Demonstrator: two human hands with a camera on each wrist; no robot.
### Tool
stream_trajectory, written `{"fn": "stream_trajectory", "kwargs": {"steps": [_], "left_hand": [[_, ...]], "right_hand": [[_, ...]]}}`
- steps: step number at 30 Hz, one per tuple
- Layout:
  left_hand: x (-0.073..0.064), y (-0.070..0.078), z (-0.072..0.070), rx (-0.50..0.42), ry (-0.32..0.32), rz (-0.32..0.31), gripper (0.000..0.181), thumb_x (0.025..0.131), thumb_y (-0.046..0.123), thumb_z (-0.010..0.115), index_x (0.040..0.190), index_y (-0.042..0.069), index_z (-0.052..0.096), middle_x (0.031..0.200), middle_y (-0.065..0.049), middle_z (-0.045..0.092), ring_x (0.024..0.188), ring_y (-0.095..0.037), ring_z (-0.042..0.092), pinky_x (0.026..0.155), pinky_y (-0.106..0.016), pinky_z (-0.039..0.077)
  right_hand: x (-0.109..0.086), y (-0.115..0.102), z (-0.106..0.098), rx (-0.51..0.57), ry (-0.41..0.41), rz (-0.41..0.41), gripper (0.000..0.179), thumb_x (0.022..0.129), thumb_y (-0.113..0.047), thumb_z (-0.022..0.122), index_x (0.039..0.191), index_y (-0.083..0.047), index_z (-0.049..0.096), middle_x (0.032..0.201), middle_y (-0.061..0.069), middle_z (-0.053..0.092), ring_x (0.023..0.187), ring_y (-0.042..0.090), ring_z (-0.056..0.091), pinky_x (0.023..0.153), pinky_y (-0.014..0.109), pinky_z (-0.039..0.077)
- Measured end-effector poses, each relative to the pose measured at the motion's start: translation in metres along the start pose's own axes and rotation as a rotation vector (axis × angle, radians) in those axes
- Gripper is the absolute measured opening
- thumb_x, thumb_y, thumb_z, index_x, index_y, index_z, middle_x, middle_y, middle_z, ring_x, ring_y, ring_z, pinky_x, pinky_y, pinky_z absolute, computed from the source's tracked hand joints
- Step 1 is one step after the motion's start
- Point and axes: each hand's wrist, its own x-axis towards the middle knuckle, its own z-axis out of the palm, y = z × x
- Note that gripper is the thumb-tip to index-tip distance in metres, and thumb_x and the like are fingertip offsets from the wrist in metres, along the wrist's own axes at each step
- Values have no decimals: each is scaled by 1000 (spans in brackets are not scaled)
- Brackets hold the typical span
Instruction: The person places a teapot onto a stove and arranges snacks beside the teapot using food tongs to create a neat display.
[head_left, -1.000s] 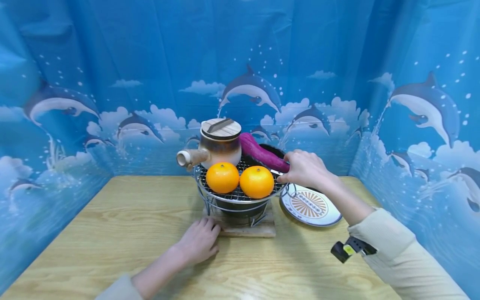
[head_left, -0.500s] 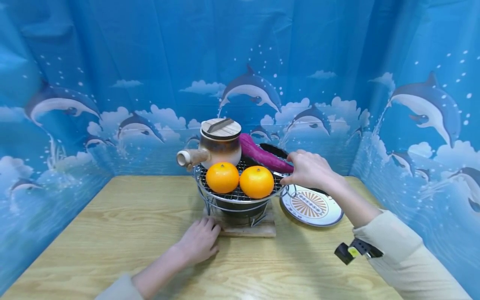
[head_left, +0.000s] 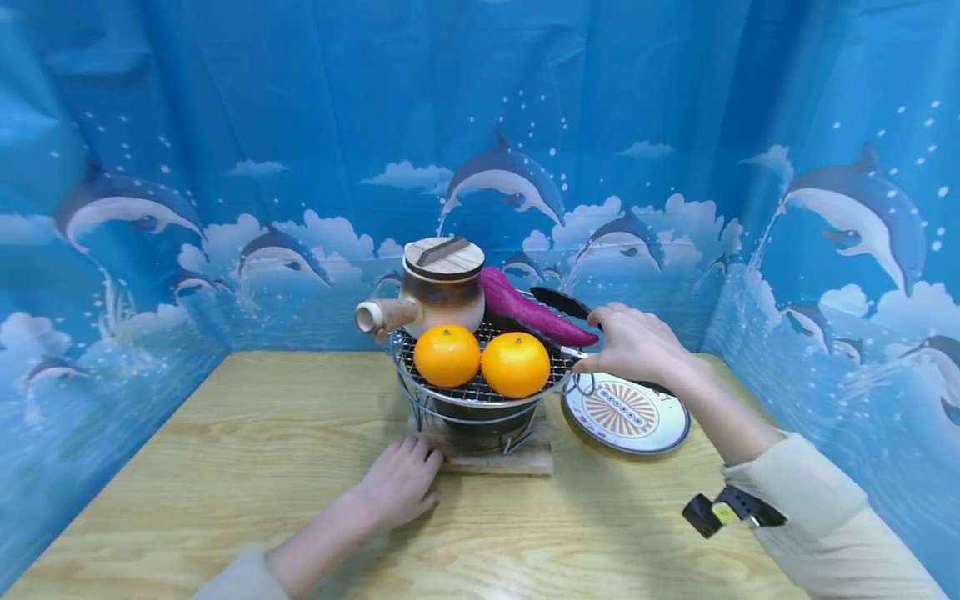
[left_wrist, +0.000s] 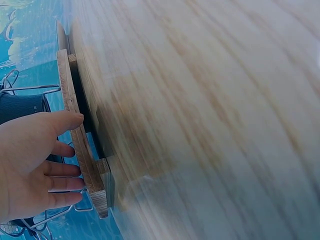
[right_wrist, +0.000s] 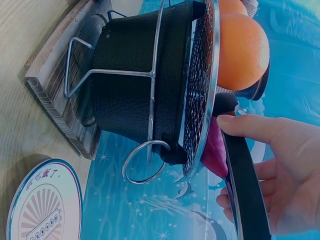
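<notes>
My right hand [head_left: 637, 343] holds black tongs [right_wrist: 245, 185], its thumb pressed on one arm. The tongs' dark ends lie on either side of a purple sweet potato [head_left: 536, 315], which slants over the grill mesh with its front end near my fingers. Two oranges [head_left: 447, 356] sit at the front of the round wire grill [head_left: 480, 400]. Behind them stands a clay pot [head_left: 442, 292] with a wooden lid and a side handle. My left hand [head_left: 401, 479] rests at the front left corner of the wooden board [head_left: 495, 460] under the stove, fingertips against its edge.
A white plate [head_left: 667, 425] with a brown ray pattern lies right of the stove, below my right hand. The black stove bowl [right_wrist: 135, 70] sits in a wire stand with ring handles. A blue dolphin curtain [head_left: 315, 125] surrounds the table [head_left: 247, 433].
My right hand has moved slightly right with the tongs. The sweet potato's near end has shifted right, and more of the tongs' far arm shows. My left hand stays put.
</notes>
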Motion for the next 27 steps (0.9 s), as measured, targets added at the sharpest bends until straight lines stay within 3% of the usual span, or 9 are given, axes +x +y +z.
{"fn": "stream_trajectory", "kwargs": {"steps": [13,27], "left_hand": [[1,-1,3,8,-5,-3,40,74,36,71,94,4,59,95,-13,55,88,-27,54,72,-39,47],[1,0,-1,4,-33,-11,41,75,37,71,96,3,59,96,-14,55,90,-28,54,74,-39,48]], "right_hand": [[-10,11,-9,47,30,19,69,74,-42,73,125,-1,52,126,24,49,107,38,49,82,55,43],[-20,34,-15,108,73,65,84,72,-52,72,130,2,45,130,28,43,116,45,41,86,62,37]]}}
